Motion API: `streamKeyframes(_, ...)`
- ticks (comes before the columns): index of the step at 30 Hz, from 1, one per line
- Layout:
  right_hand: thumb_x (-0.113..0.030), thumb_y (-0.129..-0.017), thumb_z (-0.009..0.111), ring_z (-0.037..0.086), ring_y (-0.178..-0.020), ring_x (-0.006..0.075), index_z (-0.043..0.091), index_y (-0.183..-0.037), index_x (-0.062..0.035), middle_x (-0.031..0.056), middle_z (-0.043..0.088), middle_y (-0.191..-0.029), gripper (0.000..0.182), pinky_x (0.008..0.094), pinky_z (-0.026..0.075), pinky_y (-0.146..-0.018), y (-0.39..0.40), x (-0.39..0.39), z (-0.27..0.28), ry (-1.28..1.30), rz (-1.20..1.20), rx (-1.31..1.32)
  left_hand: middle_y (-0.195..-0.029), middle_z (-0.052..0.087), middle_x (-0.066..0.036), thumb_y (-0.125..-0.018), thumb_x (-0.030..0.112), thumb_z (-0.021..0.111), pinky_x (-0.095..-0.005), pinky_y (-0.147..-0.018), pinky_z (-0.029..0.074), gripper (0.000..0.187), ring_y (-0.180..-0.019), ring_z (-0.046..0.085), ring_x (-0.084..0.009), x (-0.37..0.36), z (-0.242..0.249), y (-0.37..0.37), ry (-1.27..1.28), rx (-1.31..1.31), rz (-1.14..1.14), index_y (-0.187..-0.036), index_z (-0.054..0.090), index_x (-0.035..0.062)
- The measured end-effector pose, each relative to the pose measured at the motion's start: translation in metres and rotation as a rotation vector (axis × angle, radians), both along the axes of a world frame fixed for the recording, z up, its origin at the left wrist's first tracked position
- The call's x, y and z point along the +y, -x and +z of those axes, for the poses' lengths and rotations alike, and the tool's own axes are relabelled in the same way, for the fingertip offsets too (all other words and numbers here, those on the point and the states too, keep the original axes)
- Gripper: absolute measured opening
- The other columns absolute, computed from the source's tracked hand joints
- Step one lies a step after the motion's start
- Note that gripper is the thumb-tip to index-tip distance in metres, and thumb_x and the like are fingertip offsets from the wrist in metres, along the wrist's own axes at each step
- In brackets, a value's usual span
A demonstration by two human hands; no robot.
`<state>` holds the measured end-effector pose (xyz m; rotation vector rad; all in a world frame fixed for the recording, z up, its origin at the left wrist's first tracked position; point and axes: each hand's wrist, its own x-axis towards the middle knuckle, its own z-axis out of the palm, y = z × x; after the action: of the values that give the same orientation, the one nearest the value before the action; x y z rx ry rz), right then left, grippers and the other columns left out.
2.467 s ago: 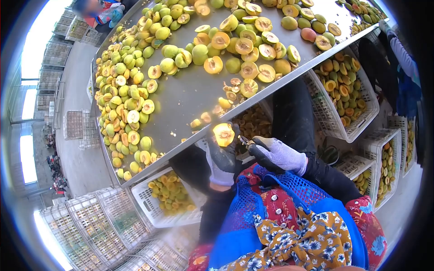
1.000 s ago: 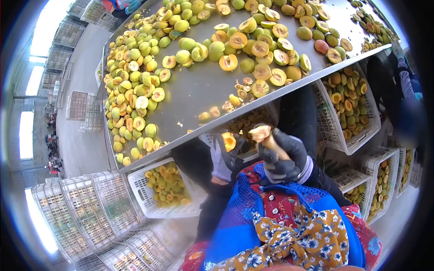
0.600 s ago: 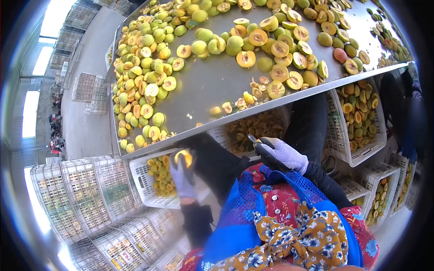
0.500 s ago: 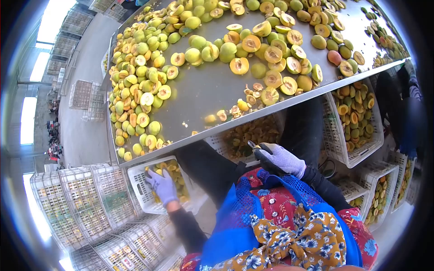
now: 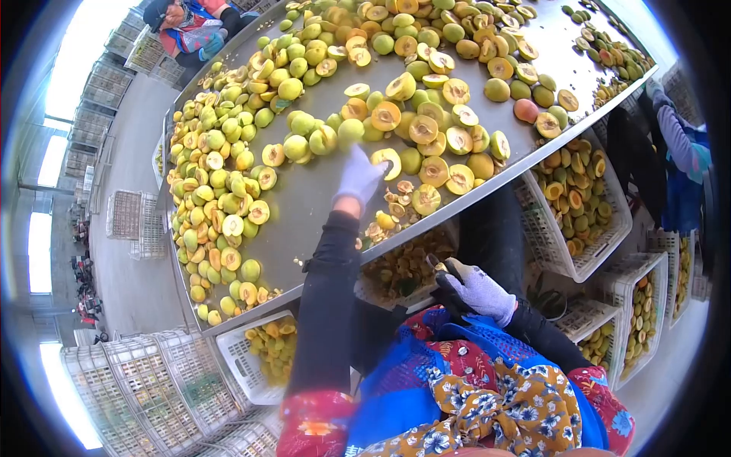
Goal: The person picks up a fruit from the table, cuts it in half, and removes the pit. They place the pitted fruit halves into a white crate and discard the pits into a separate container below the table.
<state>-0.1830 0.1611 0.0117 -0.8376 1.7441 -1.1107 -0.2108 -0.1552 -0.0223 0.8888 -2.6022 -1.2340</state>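
Note:
My left hand (image 5: 359, 179), in a light purple glove and slightly blurred, reaches over the metal table (image 5: 301, 221). Its fingers and thumb are apart. The fingertips overlap a green stone fruit (image 5: 350, 131), while a cut fruit half (image 5: 387, 161) lies right at the thumb. Close to my body, below the table edge, my right hand (image 5: 481, 291) is gloved and closed around a small dark tool (image 5: 438, 266), whose working end is unclear. Fruit halves with brown centres (image 5: 435, 171) lie right of my left hand, near small loose scraps (image 5: 397, 199).
Under the table a crate (image 5: 407, 266) holds scraps. Crates of cut fruit stand left (image 5: 247, 365) and right (image 5: 560, 244) of my legs. More crates (image 5: 145, 381) are stacked at lower left. One person (image 5: 190, 30) sits across the table; another person (image 5: 685, 152) works at right.
My left hand has left the crate at lower left and swung up over the table to the fruit. My right hand stays near my lap with the tool. The view has shifted slightly.

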Motion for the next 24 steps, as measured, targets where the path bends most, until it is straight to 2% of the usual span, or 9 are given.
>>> streamKeyframes(2, -0.016, -0.101, 0.048, 0.059, -0.073, 0.0409, 0.052, -0.108, 0.0015, 0.0232, 0.052, -0.086, 0.019, 0.0487, 0.043, -0.060, 0.004, -0.005, 0.010, 0.143, 0.032, 0.248, -0.106, 0.057, -0.012, -0.083, 0.016, 0.075, -0.0294, -0.056, 0.058, 0.055, -0.085, 0.066, -0.0187, 0.015, 0.020, -0.030, -0.706, 0.095, 0.143, -0.122, 0.040, 0.0020)
streamKeyframes(4, -0.015, -0.100, 0.047, 0.059, -0.072, 0.0413, 0.053, -0.107, 0.0012, 0.0225, 0.053, -0.084, 0.018, 0.0492, 0.043, -0.060, 0.007, -0.017, 0.020, 0.100, -0.003, 0.217, -0.113, 0.057, -0.014, -0.086, 0.014, 0.072, -0.0306, -0.063, 0.061, 0.057, -0.080, 0.068, -0.0213, 0.037, 0.045, -0.064, -0.807, 0.172, 0.154, -0.130, 0.037, 0.0034)
streamKeyframes(6, -0.019, -0.099, 0.051, 0.061, -0.070, 0.0419, 0.052, -0.105, -0.0001, 0.0231, 0.058, -0.076, 0.020, 0.0513, 0.045, -0.060, 0.005, -0.026, 0.021, 0.142, 0.014, 0.405, -0.116, 0.057, -0.014, -0.092, 0.017, 0.063, -0.0325, -0.075, 0.060, 0.052, -0.098, 0.066, -0.0233, 0.053, 0.064, -0.101, -1.083, 0.216, 0.101, -0.135, 0.038, 0.0024)
streamKeyframes(7, -0.021, -0.099, 0.051, 0.062, -0.070, 0.0418, 0.051, -0.104, -0.0006, 0.0234, 0.059, -0.074, 0.021, 0.0515, 0.045, -0.059, 0.002, -0.034, 0.028, 0.095, -0.005, 0.351, -0.119, 0.057, -0.016, -0.091, 0.021, 0.065, -0.0355, -0.081, 0.057, 0.056, -0.102, 0.063, -0.0262, 0.057, 0.059, -0.116, -0.601, 0.281, -0.129, -0.136, 0.038, 0.0009)
streamKeyframes(9, -0.027, -0.098, 0.053, 0.064, -0.066, 0.0415, 0.049, -0.101, -0.0016, 0.0239, 0.061, -0.067, 0.026, 0.0520, 0.047, -0.057, -0.007, -0.046, 0.029, 0.102, -0.044, 0.349, -0.123, 0.056, -0.019, -0.093, 0.025, 0.065, -0.0389, -0.090, 0.052, 0.057, -0.108, 0.060, -0.0287, 0.066, 0.037, -0.143, -0.353, 0.362, -0.202, -0.136, 0.039, -0.0023)
streamKeyframes(10, -0.025, -0.098, 0.054, 0.063, -0.066, 0.0424, 0.049, -0.102, -0.0010, 0.0239, 0.061, -0.068, 0.025, 0.0521, 0.046, -0.057, -0.011, -0.049, 0.032, 0.091, -0.024, 0.360, -0.124, 0.055, -0.020, -0.095, 0.026, 0.062, -0.0392, -0.093, 0.050, 0.055, -0.110, 0.059, -0.0284, 0.075, 0.018, -0.154, -0.597, 0.390, -0.055, -0.135, 0.040, -0.0041)
streamKeyframes(12, -0.022, -0.097, 0.055, 0.061, -0.067, 0.0442, 0.048, -0.102, 0.0002, 0.0240, 0.060, -0.069, 0.024, 0.0522, 0.045, -0.056, -0.019, -0.050, 0.038, 0.060, 0.013, 0.383, -0.126, 0.054, -0.022, -0.097, 0.027, 0.060, -0.0391, -0.097, 0.048, 0.053, -0.112, 0.058, -0.0283, 0.096, 0.012, -0.171, -0.555, 0.382, 0.044, -0.133, 0.041, -0.0066)
streamKeyframes(16, -0.022, -0.096, 0.057, 0.062, -0.065, 0.0420, 0.047, -0.104, 0.0026, 0.0231, 0.059, -0.066, 0.028, 0.0517, 0.045, -0.055, -0.032, -0.045, 0.032, 0.065, 0.076, 0.406, -0.122, 0.056, -0.021, -0.079, 0.028, 0.076, -0.0419, -0.096, 0.047, 0.073, -0.107, 0.059, -0.0346, 0.130, 0.041, -0.183, 0.268, 0.383, -0.144, -0.135, 0.042, -0.0053)
streamKeyframes(24, -0.019, -0.098, 0.052, 0.063, -0.068, 0.0415, 0.049, -0.104, 0.0047, 0.0251, 0.060, -0.076, 0.025, 0.0481, 0.048, -0.058, -0.050, -0.038, 0.023, -0.008, 0.202, 0.385, -0.112, 0.060, -0.016, -0.085, 0.018, 0.068, -0.0406, -0.084, 0.050, 0.052, -0.096, 0.061, -0.0305, 0.147, 0.040, -0.186, 0.312, 0.451, -0.074, -0.130, 0.048, 0.0019)
